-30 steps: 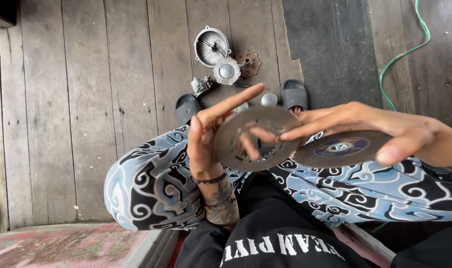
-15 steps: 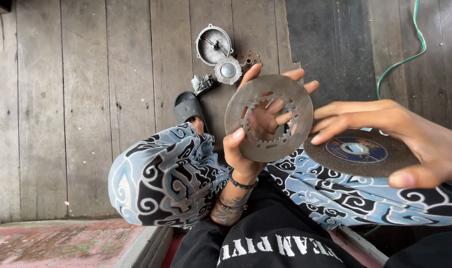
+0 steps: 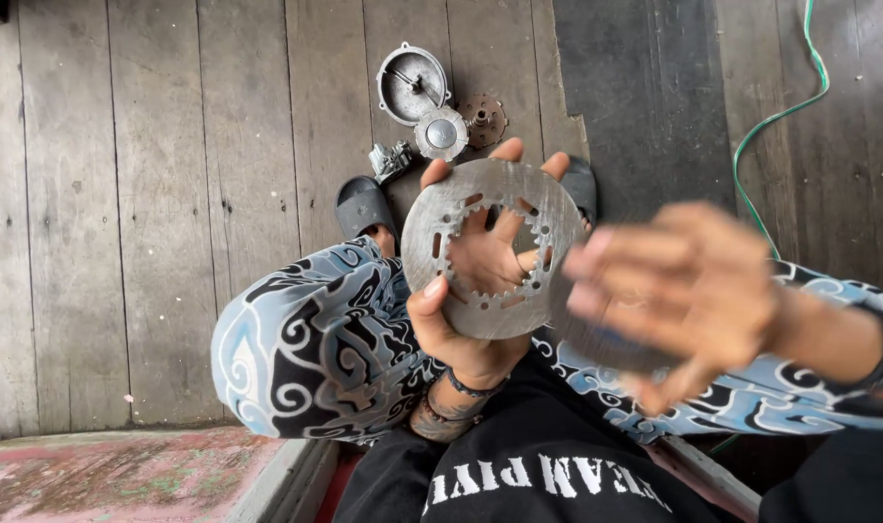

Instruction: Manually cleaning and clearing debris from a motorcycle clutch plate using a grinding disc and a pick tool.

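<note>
My left hand (image 3: 461, 334) holds a flat steel ring plate (image 3: 557, 218) upright in front of me. The plate has a toothed inner edge, and my palm and fingers show through its opening. My thumb presses its lower left rim. My right hand (image 3: 683, 291) is blurred by motion just right of the plate, fingers pointing left. Under it I see a dark round disc (image 3: 596, 344), which it seems to hold; its edge sits close to the steel plate's right rim. Both hands hover above my knees in blue patterned trousers (image 3: 315, 339).
On the wooden plank floor lie a round metal cover (image 3: 412, 82), a smaller round part (image 3: 441, 133), a rusty toothed plate (image 3: 483, 118) and a small metal piece (image 3: 391, 160). Black sandals (image 3: 364, 206) are on my feet. A green hose (image 3: 771, 116) runs at right.
My left hand has tilted the steel plate up to face me and raised it. My right hand with the dark disc has swung left toward the plate and is now blurred.
</note>
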